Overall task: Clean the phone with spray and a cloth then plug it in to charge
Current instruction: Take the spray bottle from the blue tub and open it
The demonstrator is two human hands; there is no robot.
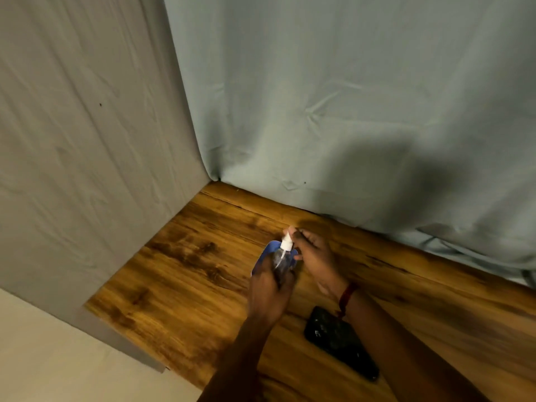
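Left hand [268, 294] clamped round clear plastic spray bottle [281, 261]; right hand [314, 256] pinching its white nozzle; glossy black phone [340, 342] flat on woodgrain table [185, 285].

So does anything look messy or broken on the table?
Nothing is spilled or broken. The black phone lies flat but crooked on the wooden table, with pale smudges on it. The left hand holds the spray bottle upright.
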